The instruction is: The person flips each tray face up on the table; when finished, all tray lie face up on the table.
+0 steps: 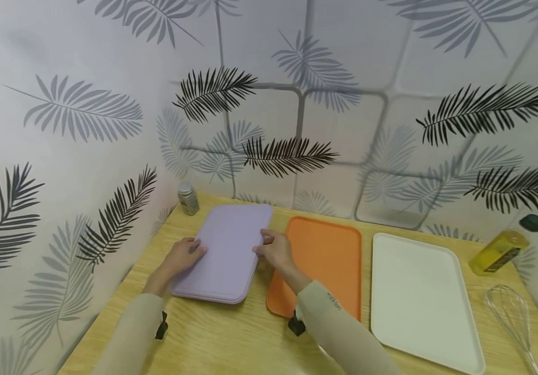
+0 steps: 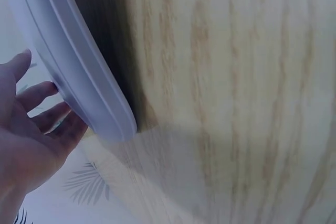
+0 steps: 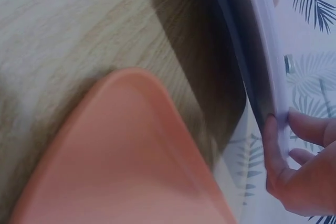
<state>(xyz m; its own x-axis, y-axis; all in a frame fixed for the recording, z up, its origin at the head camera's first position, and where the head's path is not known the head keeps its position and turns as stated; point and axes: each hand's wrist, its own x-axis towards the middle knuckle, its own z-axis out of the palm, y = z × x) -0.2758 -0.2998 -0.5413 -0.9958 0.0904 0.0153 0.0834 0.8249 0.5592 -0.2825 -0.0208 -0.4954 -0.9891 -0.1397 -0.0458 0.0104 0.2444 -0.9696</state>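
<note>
A lavender tray (image 1: pixel 227 245) with rounded corners is between my two hands at the left of the table. Its edge (image 2: pixel 86 72) shows layered ridges in the left wrist view; whether it is one tray or a stack, I cannot tell. My left hand (image 1: pixel 182 259) holds the left edge, fingertips against the rim and thumb over the top. My right hand (image 1: pixel 276 250) pinches the right edge between thumb and fingers. That side stands raised off the wood, with a dark shadow beneath. An orange tray (image 3: pixel 126 156) lies just right of it, under my right forearm.
A white tray (image 1: pixel 421 297) lies right of the orange one. Beyond it are a whisk (image 1: pixel 513 317) and a bottle of yellow liquid (image 1: pixel 499 252). A small shaker jar (image 1: pixel 187 199) stands at the back left corner. Leaf-patterned walls border the table (image 1: pixel 231 338).
</note>
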